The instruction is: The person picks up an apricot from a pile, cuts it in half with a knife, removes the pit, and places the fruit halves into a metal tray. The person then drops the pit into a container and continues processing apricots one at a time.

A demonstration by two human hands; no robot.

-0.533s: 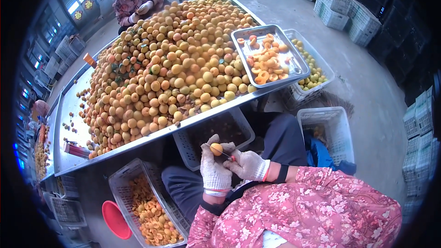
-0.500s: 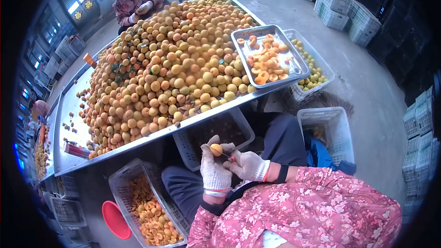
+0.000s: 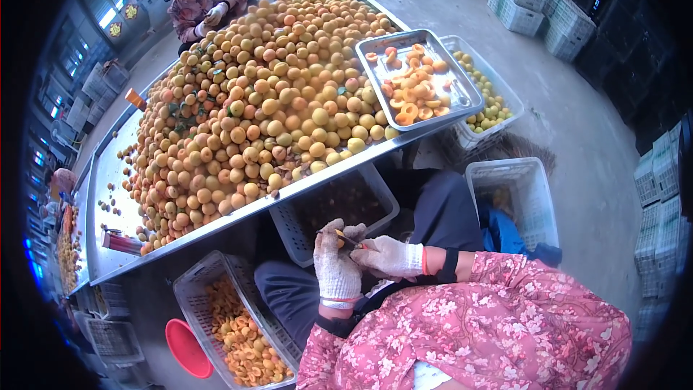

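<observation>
Above my lap, my left hand [image 3: 336, 271], in a white knitted glove, is closed around an apricot [image 3: 344, 235], mostly hidden by the fingers. My right hand [image 3: 393, 256], gloved too, grips a small knife [image 3: 353, 243] whose thin blade lies across the fruit. Both hands nearly touch. Beyond them a large heap of apricots [image 3: 267, 108] covers a metal-edged table [image 3: 108, 166]. Halved apricots lie in a steel tray [image 3: 473, 105] at the table's right corner.
Below the table edge stands a crate [image 3: 292, 242] with dark contents. At lower left are a crate of apricot halves [image 3: 242, 332] and a red basin [image 3: 189, 349]. A white crate [image 3: 538, 195] is by my right knee. Across the table sits another person [image 3: 206, 0].
The knife blade has moved onto the apricot, which was whole and plainly visible before and is now largely covered. My hands have drawn slightly closer together. The view has shifted a little.
</observation>
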